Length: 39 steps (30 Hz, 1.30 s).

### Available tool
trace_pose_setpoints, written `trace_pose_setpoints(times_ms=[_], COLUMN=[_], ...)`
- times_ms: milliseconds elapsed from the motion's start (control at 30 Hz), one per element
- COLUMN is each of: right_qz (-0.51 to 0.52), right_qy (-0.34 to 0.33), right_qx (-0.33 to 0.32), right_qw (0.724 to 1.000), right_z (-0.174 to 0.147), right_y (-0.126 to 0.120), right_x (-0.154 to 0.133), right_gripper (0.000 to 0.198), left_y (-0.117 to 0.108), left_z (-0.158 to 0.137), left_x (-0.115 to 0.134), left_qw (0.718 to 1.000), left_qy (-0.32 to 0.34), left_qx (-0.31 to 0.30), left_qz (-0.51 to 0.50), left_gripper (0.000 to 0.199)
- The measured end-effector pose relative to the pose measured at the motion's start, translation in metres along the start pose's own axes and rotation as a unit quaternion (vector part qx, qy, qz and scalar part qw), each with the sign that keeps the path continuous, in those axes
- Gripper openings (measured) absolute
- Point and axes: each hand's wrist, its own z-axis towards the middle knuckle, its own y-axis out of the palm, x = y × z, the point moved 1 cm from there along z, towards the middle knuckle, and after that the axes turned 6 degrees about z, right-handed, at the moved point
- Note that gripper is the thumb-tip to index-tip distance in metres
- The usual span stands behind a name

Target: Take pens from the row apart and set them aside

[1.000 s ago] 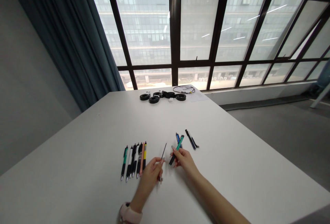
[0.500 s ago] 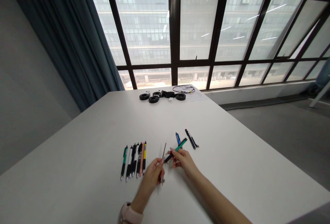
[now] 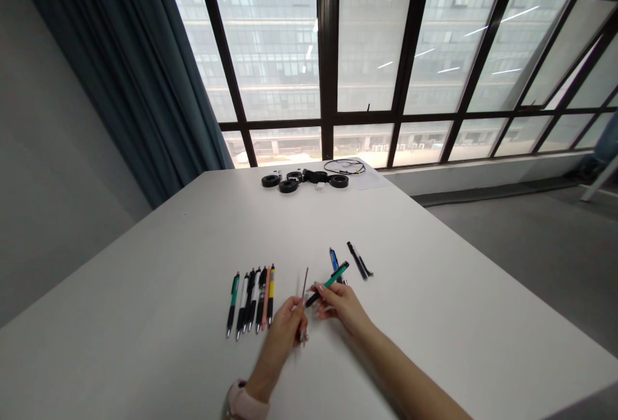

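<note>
My left hand [image 3: 290,323] is closed on a thin dark pen refill [image 3: 305,281], which sticks up from the fingers. A small shiny piece shows below those fingers, too small to name. My right hand [image 3: 342,304] pinches a green pen [image 3: 337,275] with a black grip, tilted with its grip end close to my left fingertips. Beyond my right hand lies a blue pen [image 3: 333,257], partly hidden by the green one. To the left of my left hand is a row of pens [image 3: 251,301] in green, white, black, pink and yellow.
Two dark pens or pen parts [image 3: 358,260] lie to the right on the white table [image 3: 159,291]. Several black tape-like rolls [image 3: 288,185] and a looped black cable [image 3: 344,167] sit at the far end, before the windows.
The refill and my left fingers have shifted very slightly. The green pen in my right hand has dipped and moved a little to the left; the other pens stay put.
</note>
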Motion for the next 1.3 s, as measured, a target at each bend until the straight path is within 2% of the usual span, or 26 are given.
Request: trace_pose_setpoints(times_ms=[200, 400, 667, 733, 800, 900, 1033, 1167, 1300], right_qz=[-0.016, -0.069, -0.157, -0.216, -0.327, -0.501, -0.620, -0.690, -0.725], right_qy=[0.006, -0.020, -0.055, -0.069, -0.093, -0.102, -0.073, -0.052, -0.061], right_qx=[-0.007, 0.027, 0.059, 0.058, 0.059, 0.064, 0.048, 0.041, 0.047], right_qw=[1.000, 0.997, 0.984, 0.972, 0.939, 0.857, 0.780, 0.721, 0.685], right_z=[0.003, 0.006, 0.011, 0.012, 0.011, 0.009, 0.010, 0.019, 0.032], right_y=[0.001, 0.003, -0.005, -0.009, -0.012, -0.011, 0.001, 0.015, 0.024], right_x=[0.006, 0.008, 0.018, 0.016, 0.011, 0.000, -0.014, -0.020, -0.023], right_gripper=[0.057, 0.066, 0.057, 0.051, 0.046, 0.043, 0.040, 0.042, 0.042], left_y=[0.002, 0.003, 0.001, -0.001, -0.004, -0.008, -0.011, -0.012, -0.013], left_z=[-0.001, -0.003, -0.005, -0.005, -0.003, -0.001, 0.001, 0.003, 0.004], left_x=[0.003, 0.008, 0.016, 0.016, 0.014, 0.013, 0.014, 0.013, 0.012], left_qw=[1.000, 1.000, 1.000, 0.999, 0.997, 0.995, 0.995, 0.994, 0.994], left_qy=[0.000, 0.004, 0.014, 0.028, 0.041, 0.048, 0.043, 0.031, 0.029], left_qx=[0.004, 0.009, 0.025, 0.046, 0.065, 0.078, 0.087, 0.091, 0.094], left_qz=[0.000, 0.001, 0.010, 0.000, -0.012, -0.026, -0.036, -0.043, -0.043], left_gripper=[0.052, 0.053, 0.056, 0.055, 0.055, 0.054, 0.054, 0.056, 0.057])
